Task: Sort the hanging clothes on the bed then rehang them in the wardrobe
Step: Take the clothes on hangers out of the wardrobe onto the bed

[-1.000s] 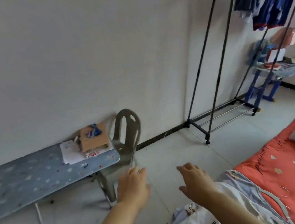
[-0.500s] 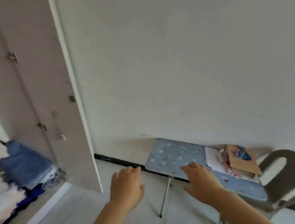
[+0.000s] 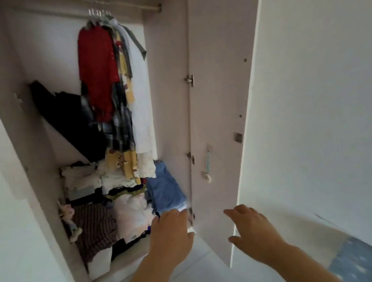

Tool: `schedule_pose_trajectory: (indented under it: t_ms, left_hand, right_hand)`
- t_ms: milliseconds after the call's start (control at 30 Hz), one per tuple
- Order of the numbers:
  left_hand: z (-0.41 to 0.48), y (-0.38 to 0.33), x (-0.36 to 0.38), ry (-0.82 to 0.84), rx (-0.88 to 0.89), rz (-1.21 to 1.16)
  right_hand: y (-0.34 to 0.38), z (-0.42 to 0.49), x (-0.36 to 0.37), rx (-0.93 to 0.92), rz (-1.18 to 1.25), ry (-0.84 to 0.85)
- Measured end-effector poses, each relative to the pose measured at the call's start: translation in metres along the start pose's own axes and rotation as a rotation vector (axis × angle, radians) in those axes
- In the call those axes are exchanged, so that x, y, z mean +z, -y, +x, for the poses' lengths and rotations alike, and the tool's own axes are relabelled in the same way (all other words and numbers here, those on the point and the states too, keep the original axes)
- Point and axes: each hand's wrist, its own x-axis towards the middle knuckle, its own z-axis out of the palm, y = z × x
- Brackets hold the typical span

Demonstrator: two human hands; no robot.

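Hanging clothes (image 3: 112, 79) tightly bunched, red leftmost, left hand (image 3: 171, 236), right hand (image 3: 255, 233) grips spread

A red garment (image 3: 98, 67), a white garment (image 3: 139, 104), folded blue cloth (image 3: 166, 190) and striped brown fabric (image 3: 95, 227).

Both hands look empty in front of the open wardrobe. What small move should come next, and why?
Probably raise the right hand toward the hangers on the rail. It and the left hand are empty and low, while the red garment and the others hang there, waiting to be taken down.
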Motion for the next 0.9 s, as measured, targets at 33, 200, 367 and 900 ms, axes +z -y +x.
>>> schedule_pose_trajectory:
  t_ms: [33, 200, 367, 900]
  left_hand:
    - [0.015, 0.01, 0.0, -0.011, -0.035, 0.006]
    - [0.084, 0.046, -0.011, -0.049, -0.177, 0.033]
    - [0.141, 0.077, -0.035, -0.158, -0.312, 0.022]
    - [0.339, 0.226, -0.118, -0.45, -0.409, 0.003]
  right_hand:
    - [0.002, 0.021, 0.0, -0.04, 0.005, -0.007]
    - [0.006, 0.122, -0.018, -0.207, 0.034, -0.03]
    - [0.012, 0.221, -0.039, -0.372, 0.004, -0.061]
    - [0.102, 0.48, -0.106, -0.633, -0.048, -0.299]
